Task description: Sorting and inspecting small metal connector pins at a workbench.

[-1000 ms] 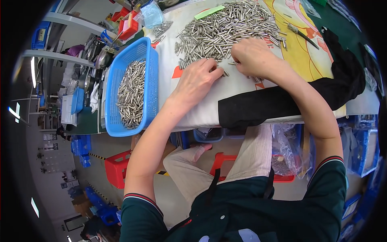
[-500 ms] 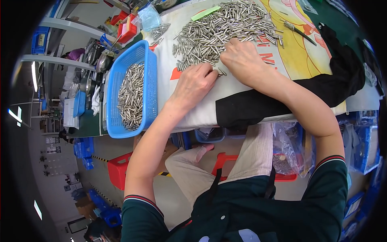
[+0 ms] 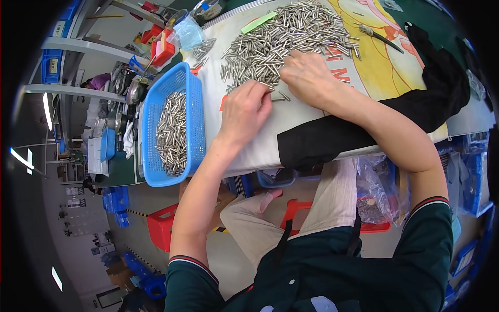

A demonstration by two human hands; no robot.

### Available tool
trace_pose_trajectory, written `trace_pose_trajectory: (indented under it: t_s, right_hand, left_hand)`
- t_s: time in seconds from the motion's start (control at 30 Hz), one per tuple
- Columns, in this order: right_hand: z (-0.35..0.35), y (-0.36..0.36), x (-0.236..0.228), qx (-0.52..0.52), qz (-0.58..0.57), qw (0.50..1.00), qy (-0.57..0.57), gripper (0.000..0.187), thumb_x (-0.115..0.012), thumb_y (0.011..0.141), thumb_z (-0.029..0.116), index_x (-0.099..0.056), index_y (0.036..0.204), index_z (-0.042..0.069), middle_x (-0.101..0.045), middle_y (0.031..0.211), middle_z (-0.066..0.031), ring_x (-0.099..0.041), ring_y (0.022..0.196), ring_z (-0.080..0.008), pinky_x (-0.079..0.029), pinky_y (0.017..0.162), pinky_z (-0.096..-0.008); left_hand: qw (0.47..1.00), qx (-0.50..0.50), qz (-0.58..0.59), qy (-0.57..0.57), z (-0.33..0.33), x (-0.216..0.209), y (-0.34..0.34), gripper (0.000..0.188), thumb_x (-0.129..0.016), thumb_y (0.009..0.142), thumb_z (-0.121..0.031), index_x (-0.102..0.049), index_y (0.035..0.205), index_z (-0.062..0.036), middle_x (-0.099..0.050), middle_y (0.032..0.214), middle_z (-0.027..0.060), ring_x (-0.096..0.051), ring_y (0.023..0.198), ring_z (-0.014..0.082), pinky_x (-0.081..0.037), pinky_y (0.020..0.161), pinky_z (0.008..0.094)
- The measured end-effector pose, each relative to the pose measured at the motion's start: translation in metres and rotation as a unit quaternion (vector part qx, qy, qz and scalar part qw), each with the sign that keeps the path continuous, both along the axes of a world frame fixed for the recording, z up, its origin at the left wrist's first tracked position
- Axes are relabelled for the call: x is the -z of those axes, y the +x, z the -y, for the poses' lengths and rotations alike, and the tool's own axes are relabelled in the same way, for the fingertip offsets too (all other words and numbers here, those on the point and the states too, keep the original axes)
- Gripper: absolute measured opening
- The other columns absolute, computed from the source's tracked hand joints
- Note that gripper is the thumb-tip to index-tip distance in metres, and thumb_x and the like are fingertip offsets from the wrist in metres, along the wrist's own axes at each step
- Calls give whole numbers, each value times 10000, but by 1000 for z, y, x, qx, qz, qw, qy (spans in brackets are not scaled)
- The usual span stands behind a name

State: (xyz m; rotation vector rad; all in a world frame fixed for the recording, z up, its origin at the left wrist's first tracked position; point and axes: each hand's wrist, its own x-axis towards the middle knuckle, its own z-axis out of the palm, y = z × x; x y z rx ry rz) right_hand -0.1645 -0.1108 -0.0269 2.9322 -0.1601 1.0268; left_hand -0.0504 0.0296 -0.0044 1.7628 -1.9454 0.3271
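Note:
A large pile of short silvery metal pins (image 3: 286, 36) lies on the printed cloth of the table. My left hand (image 3: 242, 112) is at the pile's near edge, its fingers curled together with a metal pin (image 3: 267, 86) showing at the tips. Just to the right, my right hand (image 3: 310, 78) is closed against the pile; its fingertips are hidden, so what they hold cannot be made out. A couple of loose pins (image 3: 284, 96) rest on the cloth between the hands. Left of my left hand stands a blue perforated basket (image 3: 196, 122), holding many similar pins.
A black cloth (image 3: 322, 139) lies along the table's near edge under my right forearm. A green slip (image 3: 258, 23) sits on the pile. A dark-handled brush-like tool (image 3: 382, 39) lies at the right. Red bins (image 3: 162, 51) and a clear bluish bag (image 3: 190, 34) are behind the basket.
The whole view has shifted a little. My left hand has turned more upright and drawn slightly back from the pile, uncovering loose pins. My right hand stays at the pile's edge.

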Motion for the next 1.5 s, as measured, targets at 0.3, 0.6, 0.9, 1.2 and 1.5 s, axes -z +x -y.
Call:
trace_pose_trajectory:
  t_s: [0.3,0.6,0.9,1.2,1.5]
  right_hand:
    - [-4,2,0,18,-5,1000,11,66,-566,629,73,-596,600,23,-577,694,-95,-565,745,-238,-477,572,-351]
    - [-6,-3,-9,32,-76,996,28,70,-564,653,103,-611,641,53,-589,711,-84,-564,788,-233,-470,586,-360]
    - [-1,-2,-6,6,-49,997,62,60,-590,619,101,-611,640,49,-588,711,-97,-568,771,-247,-470,580,-371]
    - [4,1,7,-8,14,999,37,48,-564,615,66,-578,587,30,-572,686,-111,-558,736,-262,-453,550,-388]
    - [2,1,2,5,-28,999,23,67,-556,664,87,-609,633,60,-603,672,-105,-592,718,-272,-456,522,-390]
  left_hand:
    - [950,-160,-249,99,2,1,-10,116,-546,742,-94,-581,736,16,-592,591,139,-583,511,240,-462,535,343]
    - [976,-147,-116,111,33,-2,-26,132,-559,686,-100,-583,701,28,-580,625,218,-577,615,391,-461,622,470]
    - [971,-143,-37,186,33,-9,-27,123,-583,634,-58,-589,706,42,-595,647,213,-592,631,374,-486,624,455]
    - [980,-133,70,135,14,-4,-32,66,-584,609,22,-573,665,53,-570,702,221,-596,629,367,-497,571,425]
    - [988,-120,50,87,7,-3,-30,36,-559,728,-1,-556,760,15,-535,754,167,-567,646,350,-457,586,438]
